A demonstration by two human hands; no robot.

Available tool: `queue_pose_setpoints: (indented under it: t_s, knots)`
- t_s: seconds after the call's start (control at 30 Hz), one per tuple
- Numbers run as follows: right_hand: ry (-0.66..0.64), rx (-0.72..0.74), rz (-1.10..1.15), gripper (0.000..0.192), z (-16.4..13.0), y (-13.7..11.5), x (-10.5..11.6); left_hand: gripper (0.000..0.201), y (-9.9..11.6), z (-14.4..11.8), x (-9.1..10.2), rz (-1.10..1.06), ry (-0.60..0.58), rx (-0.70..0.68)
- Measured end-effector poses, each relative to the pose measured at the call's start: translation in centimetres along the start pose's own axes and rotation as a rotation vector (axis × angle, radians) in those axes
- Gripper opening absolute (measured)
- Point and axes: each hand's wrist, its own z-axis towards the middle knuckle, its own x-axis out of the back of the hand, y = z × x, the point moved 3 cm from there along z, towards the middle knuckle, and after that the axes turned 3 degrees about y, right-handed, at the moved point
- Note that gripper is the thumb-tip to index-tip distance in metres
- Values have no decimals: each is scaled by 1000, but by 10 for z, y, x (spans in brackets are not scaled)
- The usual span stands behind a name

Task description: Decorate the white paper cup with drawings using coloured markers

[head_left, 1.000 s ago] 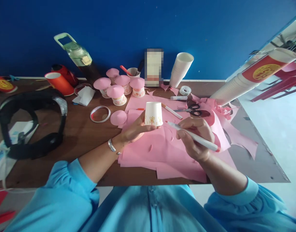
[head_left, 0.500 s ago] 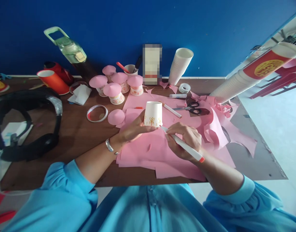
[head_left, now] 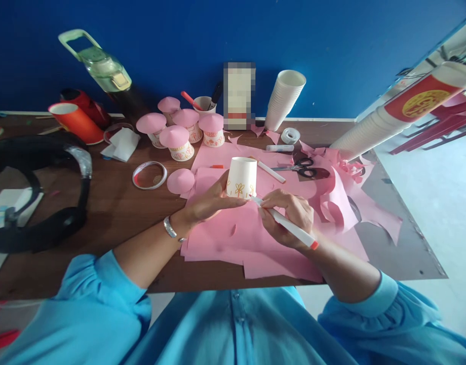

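Note:
My left hand (head_left: 212, 203) is closed round the lower part of a white paper cup (head_left: 242, 172), which I hold up over the pink paper sheets (head_left: 218, 243). Yellow-orange flowers with red stems are drawn along its lower side. In my right hand (head_left: 288, 215) is a white marker pen (head_left: 294, 229) with a red end, its tip at the cup's lower right edge. A second white pen (head_left: 271, 172) lies on the paper behind the cup, beside black-handled scissors (head_left: 303, 168).
Several decorated cups with pink cone tops (head_left: 175, 137) stand back left, near a loose pink cone (head_left: 181, 181) and a tape roll (head_left: 150, 175). Stacked white cups (head_left: 285, 99), a phone-like blurred panel (head_left: 239, 94) and a bottle (head_left: 106, 73) line the blue wall. Paper scraps (head_left: 339, 203) lie right.
The view has shifted slightly. The cup is tilted a little differently, and the pen's tip has moved slightly left along its lower edge. Both hands keep their hold.

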Motion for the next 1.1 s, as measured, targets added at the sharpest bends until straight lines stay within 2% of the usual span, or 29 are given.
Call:
queue_pose_setpoints:
  t_s: [0.13,0.3,1.1]
  knots:
    - [-8,28,-10,19,0,0,1,79,1,-1,-2,-40,14,63]
    - [-40,32,-32,17,1,0,0,76,-1,-1,-1,-46,20,87]
    - [-67,46,-41,23,-2,1,-3,77,-6,1,4,-9,-30,42]
